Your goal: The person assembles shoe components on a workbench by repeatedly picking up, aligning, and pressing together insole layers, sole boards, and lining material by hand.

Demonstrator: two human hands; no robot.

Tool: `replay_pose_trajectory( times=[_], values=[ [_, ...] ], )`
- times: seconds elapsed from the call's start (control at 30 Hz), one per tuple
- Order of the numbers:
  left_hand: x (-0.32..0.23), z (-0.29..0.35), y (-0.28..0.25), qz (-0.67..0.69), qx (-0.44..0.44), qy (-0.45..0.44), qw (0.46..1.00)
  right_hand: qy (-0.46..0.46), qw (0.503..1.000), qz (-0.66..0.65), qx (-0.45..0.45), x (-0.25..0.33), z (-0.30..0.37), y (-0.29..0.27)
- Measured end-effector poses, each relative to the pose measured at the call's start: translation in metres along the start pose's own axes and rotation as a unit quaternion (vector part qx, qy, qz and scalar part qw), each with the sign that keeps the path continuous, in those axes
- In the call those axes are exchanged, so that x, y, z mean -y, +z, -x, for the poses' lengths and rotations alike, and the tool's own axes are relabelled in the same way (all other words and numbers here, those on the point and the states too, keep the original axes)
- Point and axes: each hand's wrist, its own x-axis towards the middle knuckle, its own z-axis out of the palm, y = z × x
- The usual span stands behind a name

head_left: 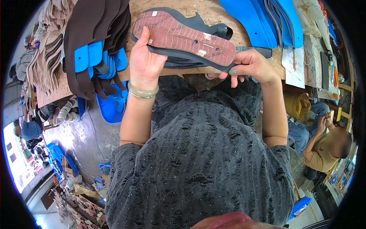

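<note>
A reddish-brown shoe insole board with a crackled pattern is held up over the front edge of the wooden table, tilted down to the right. Black, insole-shaped material lies against its underside and shows along its edges. My left hand grips the wider left end, thumb on top, with the other fingers hidden beneath. At the narrow right end, my right hand pinches the black edge between thumb and forefinger. Behind the board sits a curled black strip. More dark pieces are partly visible underneath.
Dark brown insole-shaped sheets and small blue pieces pile up on the left. Blue sheets lie at the far right beside a paper. A blue bin stands below the table. Another person sits at right near a yellow bucket.
</note>
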Motion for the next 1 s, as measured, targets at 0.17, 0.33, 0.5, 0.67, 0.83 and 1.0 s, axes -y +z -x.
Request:
replay_pose_trajectory(
  times=[0.17,0.33,0.5,0.67,0.83,1.0],
  values=[
    [0.002,-0.002,0.005,-0.014,0.0,-0.005,1.0,-0.006,0.999,-0.049,0.021,-0.014,0.001,0.002],
    [0.009,-0.005,0.015,-0.051,0.035,-0.01,0.998,-0.075,0.989,-0.023,-0.126,-0.022,-0.003,0.023],
    [0.041,0.005,0.035,-0.156,0.079,0.103,0.979,-0.111,0.954,-0.101,-0.259,-0.034,-0.015,0.065],
    [0.047,0.013,0.041,-0.257,0.034,0.148,0.955,-0.079,0.968,-0.053,-0.234,-0.035,-0.005,0.07],
    [0.049,0.013,0.046,-0.305,0.019,0.125,0.944,-0.172,0.947,-0.077,-0.262,-0.014,-0.01,0.053],
    [0.061,0.005,0.045,-0.353,-0.016,0.073,0.933,-0.16,0.963,0.022,-0.216,0.021,-0.031,0.039]
  ],
)
